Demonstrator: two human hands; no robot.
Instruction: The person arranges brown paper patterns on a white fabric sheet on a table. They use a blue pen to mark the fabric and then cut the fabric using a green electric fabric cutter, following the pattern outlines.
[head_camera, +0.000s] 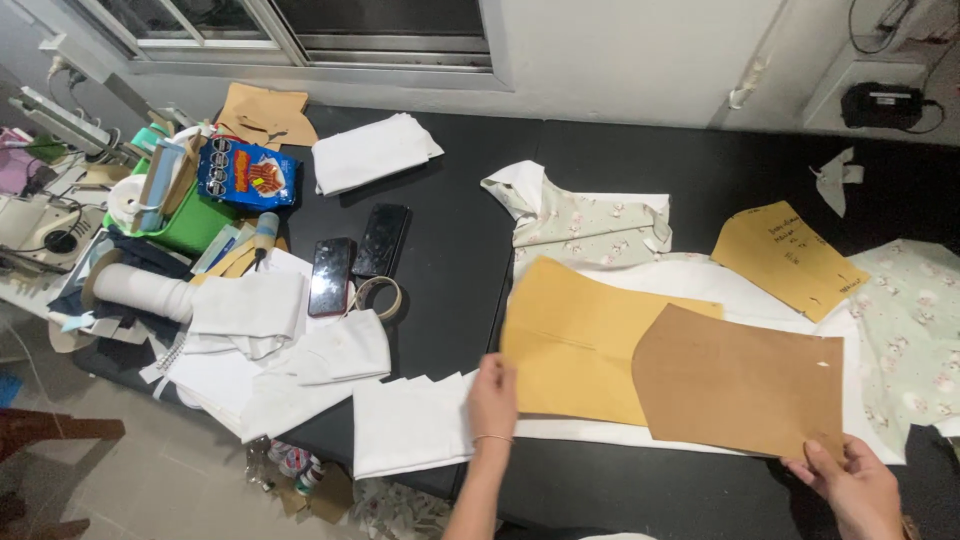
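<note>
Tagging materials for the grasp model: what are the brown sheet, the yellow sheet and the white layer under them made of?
Brown sheet: likely stiff kraft card, matte; flat with crisp cut edges, right hand at its corner. Yellow sheet: similar paper or card, with a visible crease, left hand on its edge. White layer: probably fabric; soft, matte.

two phones (355, 260) left of overlapping paper patterns (740, 385) on the table (450, 240)

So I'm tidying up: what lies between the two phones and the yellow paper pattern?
Head view: bare black table between phones and yellow pattern.
</note>
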